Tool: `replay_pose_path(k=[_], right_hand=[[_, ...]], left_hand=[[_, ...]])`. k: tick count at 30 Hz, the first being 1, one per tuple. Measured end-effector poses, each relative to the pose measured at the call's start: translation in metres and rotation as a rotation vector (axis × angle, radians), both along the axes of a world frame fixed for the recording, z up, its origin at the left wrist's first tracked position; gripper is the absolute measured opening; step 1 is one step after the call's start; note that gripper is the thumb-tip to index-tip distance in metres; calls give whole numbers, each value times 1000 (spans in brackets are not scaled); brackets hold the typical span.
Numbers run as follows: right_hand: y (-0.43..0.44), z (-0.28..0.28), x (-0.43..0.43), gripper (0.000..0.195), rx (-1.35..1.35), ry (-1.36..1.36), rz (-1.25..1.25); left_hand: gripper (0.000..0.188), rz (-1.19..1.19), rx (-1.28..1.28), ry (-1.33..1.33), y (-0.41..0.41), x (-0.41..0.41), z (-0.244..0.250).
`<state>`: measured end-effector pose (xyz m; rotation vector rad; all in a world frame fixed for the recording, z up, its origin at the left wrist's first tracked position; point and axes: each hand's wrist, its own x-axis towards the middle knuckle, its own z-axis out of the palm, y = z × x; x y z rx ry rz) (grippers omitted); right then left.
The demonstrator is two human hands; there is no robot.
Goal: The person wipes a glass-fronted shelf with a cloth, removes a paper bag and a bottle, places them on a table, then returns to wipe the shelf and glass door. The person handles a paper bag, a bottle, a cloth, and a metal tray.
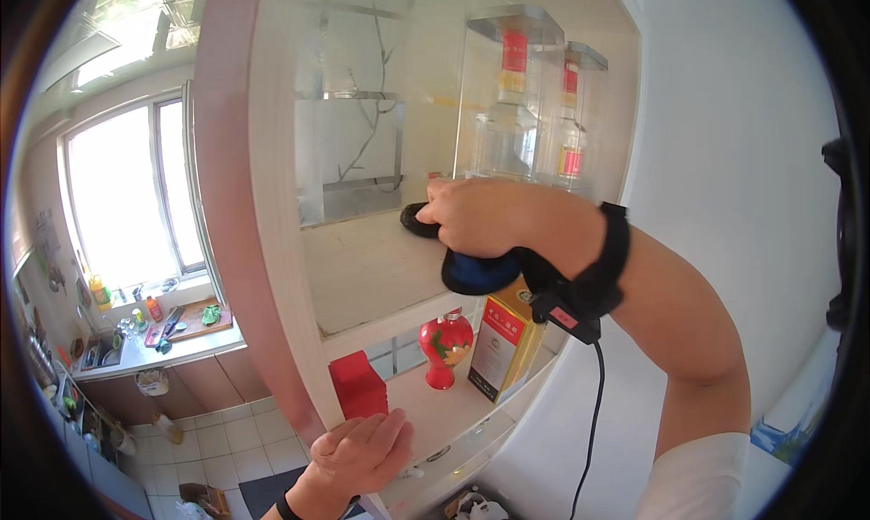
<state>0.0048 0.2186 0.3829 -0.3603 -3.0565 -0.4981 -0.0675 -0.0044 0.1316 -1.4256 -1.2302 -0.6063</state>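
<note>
My right hand (pixel 469 214) reaches across the upper shelf (pixel 367 265) of a display cabinet, its fingers on a dark, round, bristly-looking pad (pixel 418 221) pressed to the shelf board. Under that wrist hangs a blue-and-black rounded piece (pixel 479 272), beside a strapped-on black device (pixel 567 316) with a cable. Two bottles in clear cases, a larger one (pixel 510 125) and a smaller one (pixel 571 139), stand behind the hand. My left hand (pixel 367 452) is lower down, fingers together and curled, near a red box (pixel 359 384); the inside of its grasp is hidden.
A red flower-painted vase (pixel 445 346) and a gold-and-red carton (pixel 503 343) stand on the lower shelf (pixel 435 428). At left is the cabinet's pink side panel (pixel 234 180). Beyond it lies a kitchen counter (pixel 197 346) with a cutting board (pixel 200 316). A white wall (pixel 720 112) rises at right.
</note>
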Motion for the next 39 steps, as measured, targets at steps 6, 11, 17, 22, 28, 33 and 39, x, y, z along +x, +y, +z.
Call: replay_pose_path(k=[6,11,17,22,28,33,39], right_hand=[[-26,3,-21,44,-69,-93,318],[-58,5,-15,47,-8,-151,257],[-32,1,-32,52,113,-119,202],[-73,-18,4,39,-214,150,585],[-107,-69,44,21,166,670,617],[-104,-76,45,19,94,714,580],[-91,-72,56,19,86,697,527]], left_hand=[[14,-15,-11,23,-4,-2,2],[14,-33,-42,-5,-7,0,-1],[19,-38,7,19,-1,-1,-3],[20,-35,-3,34,2,-2,-4],[11,-3,22,3,2,0,-2],[15,-19,-55,-11,-4,-4,-9],[22,-21,-44,6,-3,-5,-6]])
